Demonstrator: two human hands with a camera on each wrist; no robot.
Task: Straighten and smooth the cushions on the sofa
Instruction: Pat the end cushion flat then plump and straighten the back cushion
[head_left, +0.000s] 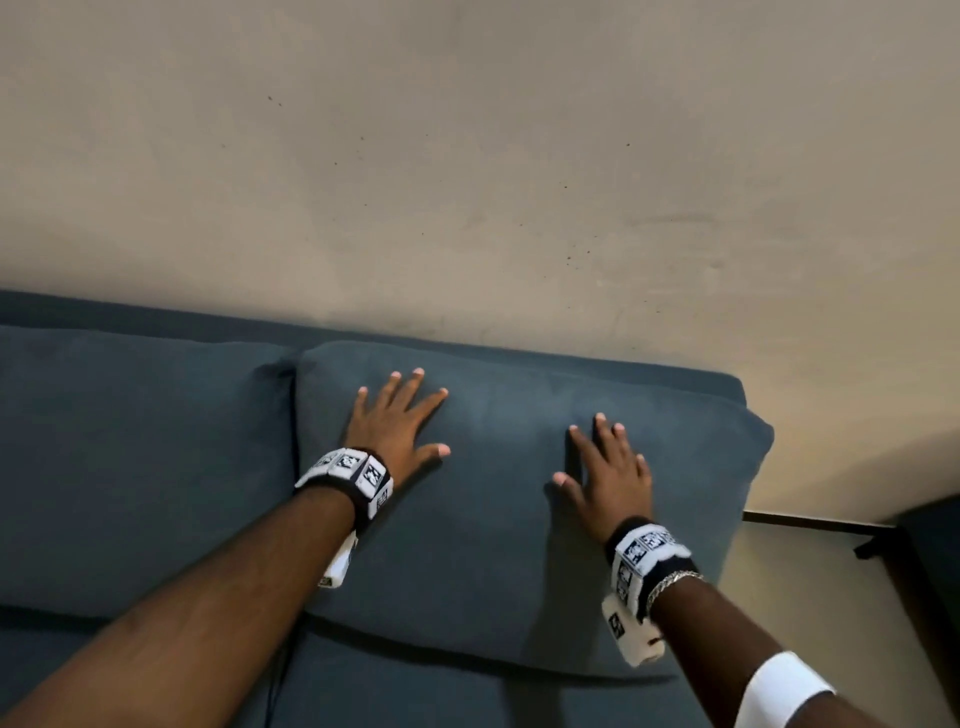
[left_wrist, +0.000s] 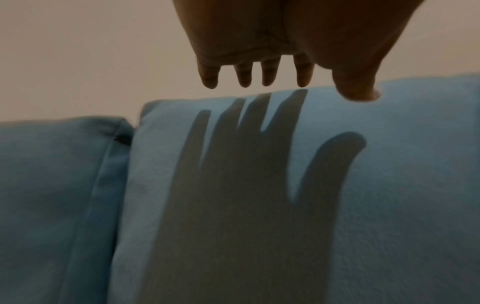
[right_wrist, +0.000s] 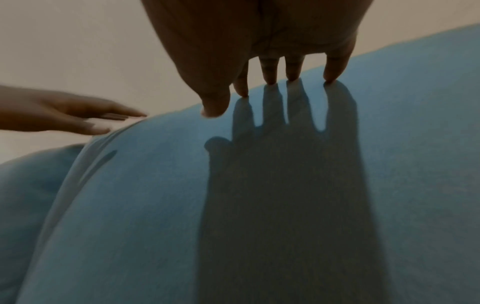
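Observation:
A dark blue back cushion (head_left: 509, 525) leans against the sofa's backrest at the right end. My left hand (head_left: 397, 421) lies over its upper left part with straight, spread fingers. My right hand (head_left: 605, 462) is spread the same way on its upper middle. In the left wrist view the left hand (left_wrist: 259, 80) hovers slightly above the cushion (left_wrist: 389, 185), casting a shadow. In the right wrist view the right hand's fingertips (right_wrist: 270, 80) touch the cushion (right_wrist: 142, 205). A second blue back cushion (head_left: 140, 462) stands to the left, touching the first.
A beige wall (head_left: 467, 156) rises right behind the sofa. The blue seat cushion (head_left: 441, 696) runs along the bottom. Right of the sofa lie pale floor (head_left: 810, 587) and a dark frame (head_left: 893, 540).

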